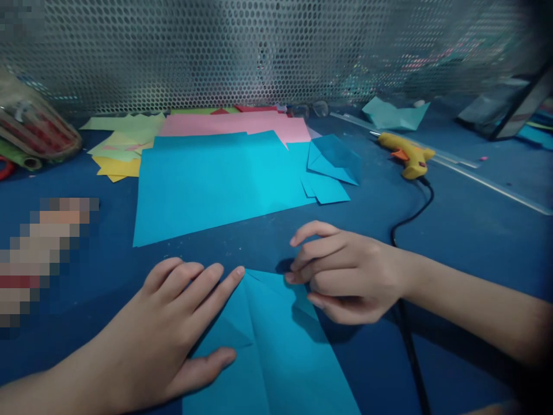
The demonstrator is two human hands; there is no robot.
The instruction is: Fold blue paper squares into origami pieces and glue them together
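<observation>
A blue sheet of paper [276,351] lies near me on the blue table, its top corners folded in to a point. My left hand [173,323] lies flat on its left side, fingers stretched out and pressing the left flap. My right hand [345,271] is curled, its fingertips pinching the edge of the right flap near the top of the sheet.
A large blue sheet [216,184] lies further back, with pink [242,124], yellow and green sheets [121,150] behind it. Folded blue pieces [330,167] sit to its right. A yellow glue gun [408,154] with a black cord [410,225] lies at the right. Perforated metal wall [259,52] behind.
</observation>
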